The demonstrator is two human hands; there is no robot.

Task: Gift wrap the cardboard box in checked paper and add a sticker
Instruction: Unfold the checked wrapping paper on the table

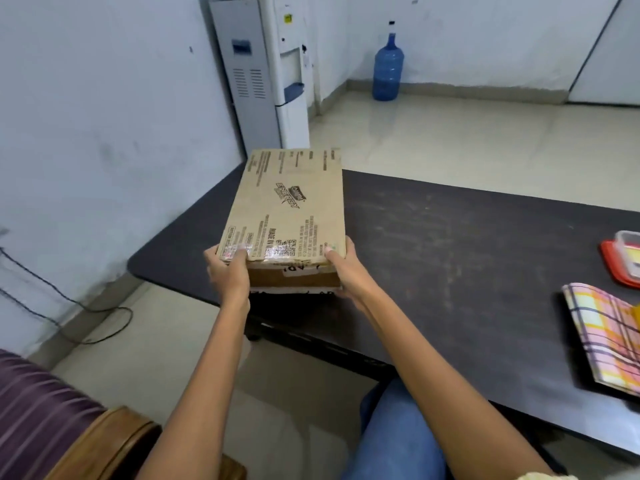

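Both hands on the cardboard box (287, 209), centre of frame, printed face up. My left hand (227, 271) grips the near left corner and my right hand (341, 268) the near right corner. Thumbs are on top, and the fingers curl under out of sight. Holding the near short end from both sides keeps the box level and lets me steer it lengthwise.

The box is over the left end of the dark table (450, 254). I cannot tell whether its far end touches the surface.

The checked paper (606, 337) lies folded at the right edge of frame, well apart from the box. A red-lidded container (623, 261) sits just above it. No sticker is visible.

Judgement: wrapping is not yet begun. The box wants setting down, and the paper must be opened out and brought to it.
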